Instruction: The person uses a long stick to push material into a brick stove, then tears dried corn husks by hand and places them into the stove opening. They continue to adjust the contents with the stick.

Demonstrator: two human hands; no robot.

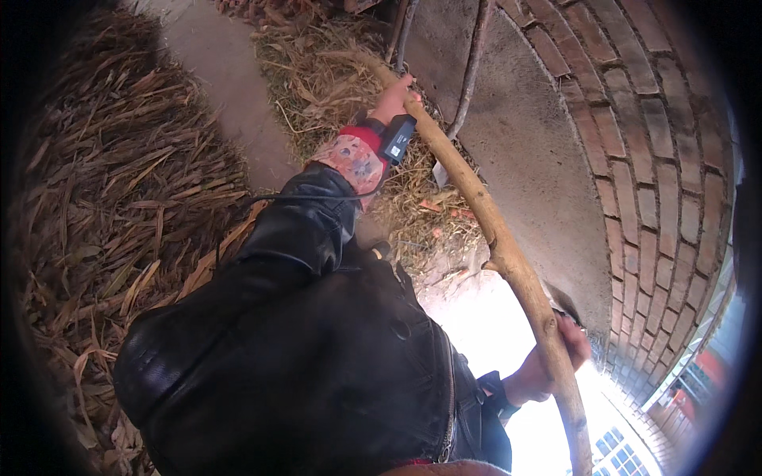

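Observation:
A long, slightly curved wooden pole (506, 250) with knots and a short stub slants from the top middle to the lower right. My left hand (396, 100) is closed around its upper part, with a black device strapped at the wrist. Lower down, my right hand (562, 356) wraps the pole, its fingers on the far side. The pole's upper end runs into dry straw (321, 89), where its tip cannot be made out. Both arms are in dark sleeves, and a black cable crosses the left one.
Dry corn stalks (137, 190) are heaped along the left. Rusty metal bars (470, 71) stand by the plastered base (512, 137) of a brick wall (643, 149) at the right. Corn cobs (256, 9) lie at the top. Bright light washes out the ground at lower right, near a paned window (622, 452).

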